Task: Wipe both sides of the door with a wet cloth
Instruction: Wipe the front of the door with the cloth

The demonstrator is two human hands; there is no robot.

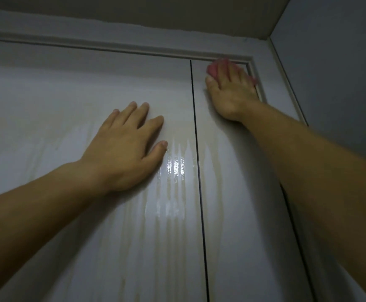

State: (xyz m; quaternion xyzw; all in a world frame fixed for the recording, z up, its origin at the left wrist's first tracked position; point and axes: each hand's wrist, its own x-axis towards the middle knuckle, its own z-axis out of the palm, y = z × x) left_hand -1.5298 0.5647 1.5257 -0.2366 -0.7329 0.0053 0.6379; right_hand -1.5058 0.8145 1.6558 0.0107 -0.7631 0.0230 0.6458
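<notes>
A pale glossy door (pixel 90 236) fills the view, split by a thin dark vertical groove (pixel 199 171). Wet streaks shine on it near the centre. My left hand (pixel 125 147) lies flat on the door left of the groove, fingers straight and spread. My right hand (pixel 230 92) is raised to the door's top right corner and presses a pink cloth (pixel 213 69) against the surface, fingers laid over it. Most of the cloth is hidden under that hand.
The door frame (pixel 134 47) runs across the top and down the right side. A grey wall (pixel 334 73) meets it at the right, and the ceiling (pixel 177 12) is close above.
</notes>
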